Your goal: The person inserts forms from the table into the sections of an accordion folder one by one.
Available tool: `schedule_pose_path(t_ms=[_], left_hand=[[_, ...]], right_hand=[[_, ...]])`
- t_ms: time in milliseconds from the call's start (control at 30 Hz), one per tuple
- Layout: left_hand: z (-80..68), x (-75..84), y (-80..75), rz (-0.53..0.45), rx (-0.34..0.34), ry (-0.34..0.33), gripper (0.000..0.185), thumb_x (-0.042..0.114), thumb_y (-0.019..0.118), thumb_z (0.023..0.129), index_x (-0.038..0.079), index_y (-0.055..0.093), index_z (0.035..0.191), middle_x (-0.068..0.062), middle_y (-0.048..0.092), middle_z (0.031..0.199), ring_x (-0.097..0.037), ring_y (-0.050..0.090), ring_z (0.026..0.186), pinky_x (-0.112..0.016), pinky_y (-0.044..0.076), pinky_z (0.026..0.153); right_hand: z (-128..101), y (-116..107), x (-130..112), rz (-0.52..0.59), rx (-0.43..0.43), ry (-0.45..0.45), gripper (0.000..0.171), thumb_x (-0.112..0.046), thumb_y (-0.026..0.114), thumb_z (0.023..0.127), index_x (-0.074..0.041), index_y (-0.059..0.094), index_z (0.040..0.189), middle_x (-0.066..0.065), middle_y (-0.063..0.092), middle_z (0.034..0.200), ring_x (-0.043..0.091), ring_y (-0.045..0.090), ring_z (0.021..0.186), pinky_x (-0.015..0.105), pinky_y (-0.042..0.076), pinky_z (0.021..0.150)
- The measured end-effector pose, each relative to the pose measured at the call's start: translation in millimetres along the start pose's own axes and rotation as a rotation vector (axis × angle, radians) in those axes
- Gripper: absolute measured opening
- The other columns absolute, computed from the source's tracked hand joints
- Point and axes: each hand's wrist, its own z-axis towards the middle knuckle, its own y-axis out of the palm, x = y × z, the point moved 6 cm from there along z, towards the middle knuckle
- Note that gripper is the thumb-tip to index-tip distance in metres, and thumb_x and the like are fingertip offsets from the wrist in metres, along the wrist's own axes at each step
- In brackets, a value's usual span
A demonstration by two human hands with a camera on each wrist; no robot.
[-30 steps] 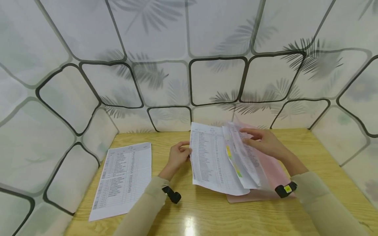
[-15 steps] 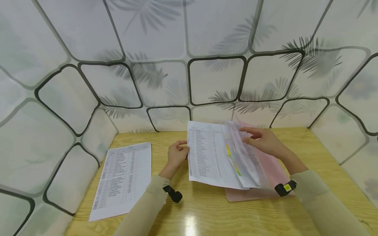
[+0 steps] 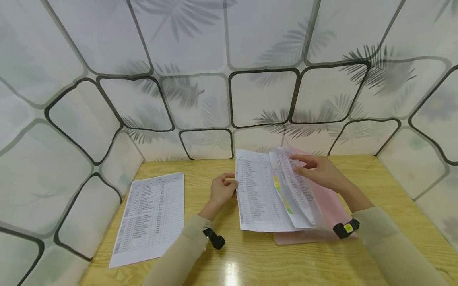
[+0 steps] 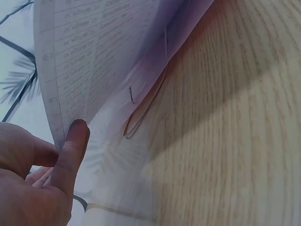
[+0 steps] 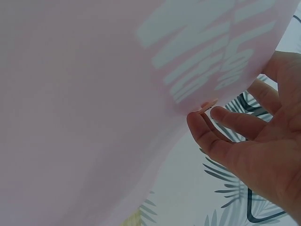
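Note:
My left hand (image 3: pixel 222 190) pinches the left edge of a printed sheet (image 3: pixel 254 194) between thumb and fingers. In the left wrist view that sheet (image 4: pixel 89 52) stands raised, with a thin looped cord (image 4: pixel 143 113) below it. My right hand (image 3: pixel 320 171) holds back several upright pages (image 3: pixel 295 180) together with the cover of a pink folder (image 3: pixel 330 204). From the right wrist view, its fingertips pinch the edge of the pink cover (image 5: pixel 94 103), which carries white lettering (image 5: pixel 211 47). Yellow and green sticky tabs (image 3: pixel 276 182) show between the pages.
A separate printed sheet (image 3: pixel 150 218) lies flat on the wooden table (image 3: pixel 257 266) at the left. A patterned wall covering (image 3: pixel 264 99) surrounds the table at the back and both sides. Black cameras are strapped to both wrists.
The left hand, with the sheet's edge in its fingers, shifted slightly left, then moved back to the right. The right hand has stayed in place on the pages and cover.

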Motion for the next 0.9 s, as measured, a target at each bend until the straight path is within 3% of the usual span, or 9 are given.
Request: schedule_pose_path(t_ms=[267,900], left_hand=[[-1.4,-3.5,12.8,-0.014,0.015,-0.024,0.028,0.0,0.066,0.096,-0.005,0.07,0.123,-0.025,0.079,0.101,-0.011,0.067,0.066,-0.029,0.062,0.061],[-3.8,-4.3,46.0,-0.107,-0.03,-0.038,0.029,-0.002,0.066,0.095,-0.008,0.069,0.123,-0.028,0.078,0.103,-0.012,0.068,0.064,-0.028,0.063,0.06]], right_hand=[[-0.2,0.5,-2.4,0.006,0.001,-0.009,0.052,-0.035,0.07,0.102,-0.016,0.061,0.149,0.019,0.057,0.154,0.037,0.069,0.115,0.033,0.055,0.082],[0.3,0.5,-2.2,0.012,-0.008,0.004,0.053,-0.037,0.07,0.102,-0.017,0.059,0.151,0.017,0.053,0.158,0.036,0.069,0.117,0.031,0.055,0.082]])
